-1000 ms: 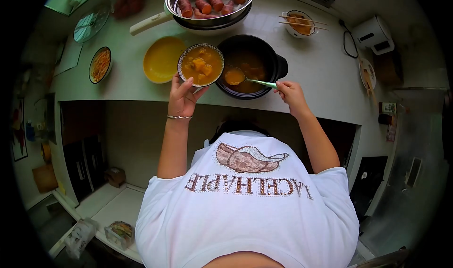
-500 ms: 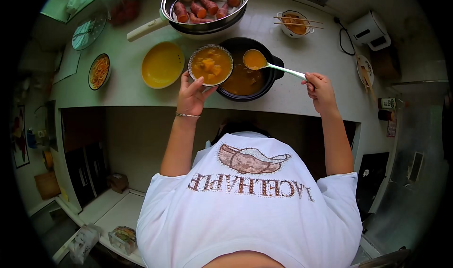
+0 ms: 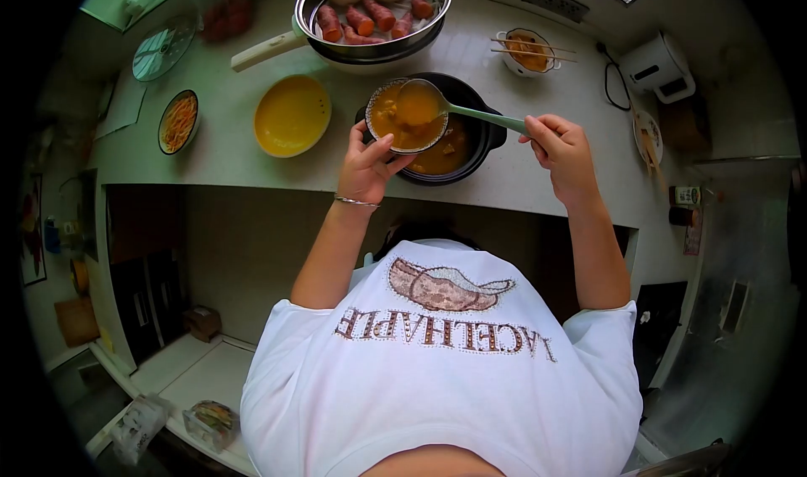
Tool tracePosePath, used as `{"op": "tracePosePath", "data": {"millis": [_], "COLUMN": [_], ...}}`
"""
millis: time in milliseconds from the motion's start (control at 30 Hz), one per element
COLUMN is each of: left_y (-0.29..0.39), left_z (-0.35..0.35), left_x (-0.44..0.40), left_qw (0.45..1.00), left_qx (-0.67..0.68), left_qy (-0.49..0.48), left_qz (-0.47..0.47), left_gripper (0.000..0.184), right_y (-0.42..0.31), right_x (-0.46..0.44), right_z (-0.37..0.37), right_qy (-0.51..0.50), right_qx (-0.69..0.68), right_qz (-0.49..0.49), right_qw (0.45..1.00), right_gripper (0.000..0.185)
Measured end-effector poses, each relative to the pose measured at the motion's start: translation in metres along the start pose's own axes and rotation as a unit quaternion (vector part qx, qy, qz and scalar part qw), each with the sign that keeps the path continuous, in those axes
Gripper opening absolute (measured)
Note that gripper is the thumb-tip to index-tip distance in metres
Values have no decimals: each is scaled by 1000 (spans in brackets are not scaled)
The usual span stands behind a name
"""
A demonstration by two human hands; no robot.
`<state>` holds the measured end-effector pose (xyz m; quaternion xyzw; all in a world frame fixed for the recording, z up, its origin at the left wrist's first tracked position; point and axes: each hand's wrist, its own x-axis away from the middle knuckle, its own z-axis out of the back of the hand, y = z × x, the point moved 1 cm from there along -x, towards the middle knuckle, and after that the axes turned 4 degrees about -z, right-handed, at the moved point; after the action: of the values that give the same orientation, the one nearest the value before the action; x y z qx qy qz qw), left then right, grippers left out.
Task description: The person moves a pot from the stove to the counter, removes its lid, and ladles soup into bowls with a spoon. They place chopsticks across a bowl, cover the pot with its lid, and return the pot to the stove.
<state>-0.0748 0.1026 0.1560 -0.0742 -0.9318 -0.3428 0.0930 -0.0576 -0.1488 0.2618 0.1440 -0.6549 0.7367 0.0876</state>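
Observation:
My left hand (image 3: pixel 368 168) holds a patterned bowl (image 3: pixel 387 132) of orange soup with chunks, over the left part of a black pot (image 3: pixel 483 145). Soup with pieces in it shows in the pot's lower part. My right hand (image 3: pixel 556 151) grips the handle of a ladle (image 3: pixel 483 114), which reaches left across the pot. The ladle's head, with orange broth in it, is over the bowl. A yellow bowl (image 3: pixel 292 115) stands on the counter to the left of the held bowl.
A steamer pan (image 3: pixel 304 25) with sweet potatoes and eggs stands behind. A bowl of orange shreds (image 3: pixel 178 122) is at left. Farther right are a white bowl (image 3: pixel 525 55) with chopsticks across it, a cable (image 3: pixel 618 78) and a white appliance (image 3: pixel 660 65). The counter's front edge (image 3: pixel 277 187) is near me.
The ladle first rose out of the pot with broth, then moved left over the held bowl. My left hand has carried the bowl to the right, over the pot.

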Motion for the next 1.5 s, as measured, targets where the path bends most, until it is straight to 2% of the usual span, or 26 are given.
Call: {"op": "tracePosePath", "data": {"millis": [100,133,200,233,300,433,500,533,567,600,633,700,733,833,900,933,1000,1033,1167,1233,1433,1500], "left_y": [0,0,1,2,4,7,8,8,9,10,11,16,19,28,35,38,43,45,51,54,59,59], "left_z": [1,1,0,0,-1,2,4,5,6,7,7,8,10,21,27,29,34,36,42,43,37,32], "left_x": [0,0,1,2,2,4,5,6,7,8,10,14,16,23,29,32,38,41,49,50,53,53], "left_qw": [1000,1000,1000,1000,1000,1000,1000,1000,1000,1000,1000,1000,999,999,999,998,998,998,996,996,998,998], "left_qx": [1,2,3,5,6,4,2,-1,-1,-1,0,-1,-3,-8,-3,3,6,2,0,-2,4,5], "left_qy": [-7,-10,-9,-9,-7,-9,-6,-3,-3,-1,0,7,12,12,19,27,25,29,55,53,31,28], "left_qz": [2,2,-3,-5,-6,-7,-10,-13,-14,-17,-20,-25,-29,-43,-46,-50,-53,-58,-67,-65,-54,-50], "left_gripper": [52,52,51,51,50,48,47,47,47,47,47,46,45,45,45,45,45,45,44,44,43,43], "right_y": [-2,-1,-2,-2,-3,4,16,20,24,28,28,30,33,57,80,90,102,100,114,118,125,125], "right_x": [7,9,14,15,19,20,14,12,8,5,4,0,-3,-15,-25,-29,-34,-34,-44,-49,-51,-48], "right_z": [-9,-11,-14,-14,-17,-15,-14,-13,-10,-7,-6,-2,1,10,14,13,8,3,-7,-11,-26,-29], "right_qy": [44,43,83,82,102,96,108,107,88,64,63,56,56,92,123,123,105,95,103,109,144,146], "right_qx": [182,182,309,309,384,403,291,290,175,55,54,-68,-68,8,175,175,282,317,369,441,516,506], "right_qz": [121,122,281,282,435,451,365,366,259,144,144,53,53,62,49,48,44,5,61,32,-16,-7], "right_qw": [975,975,905,905,808,791,877,878,946,986,986,995,995,994,976,976,953,944,922,890,844,850], "right_gripper": [27,27,22,22,17,11,14,14,17,21,21,28,28,30,32,32,34,34,35,34,35,36]}}
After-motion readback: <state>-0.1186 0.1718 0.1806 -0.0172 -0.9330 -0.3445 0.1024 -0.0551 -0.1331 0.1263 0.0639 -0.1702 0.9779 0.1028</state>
